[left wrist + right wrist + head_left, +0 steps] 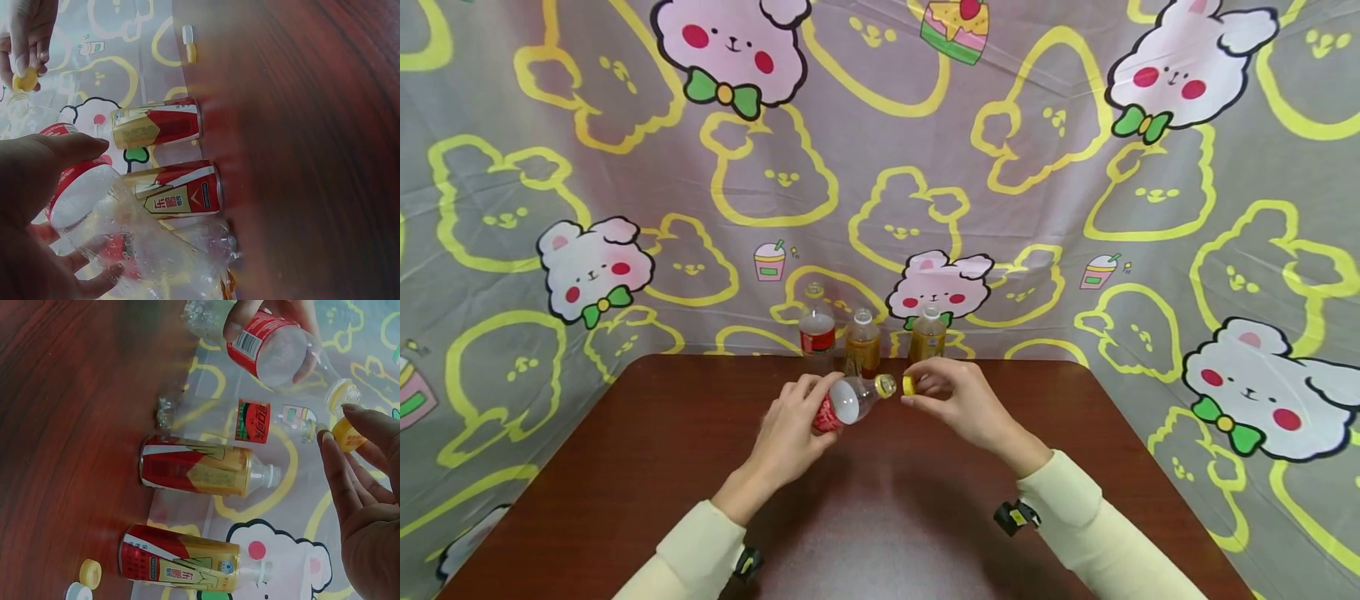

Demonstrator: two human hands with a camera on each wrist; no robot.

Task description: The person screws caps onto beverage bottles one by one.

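Note:
My left hand (793, 425) grips a clear plastic bottle (865, 397) around its red label (250, 345). The bottle is tilted, its uncapped mouth (886, 385) pointing right, and a yellow ring circles the neck. Between thumb and fingertips, my right hand (958, 400) pinches a yellow bottle cap (909, 384). In the head view the cap is just right of the mouth, with a small gap between them. Moisture droplets cling to the bottle's inside in the left wrist view.
At the table's back stand a clear bottle with a red label (817, 337) and two gold-and-red drink bottles (862, 343). A yellow cap (90, 574) and a white cap (79, 592) lie on the brown table (880, 533). A patterned cloth (1037, 208) hangs behind.

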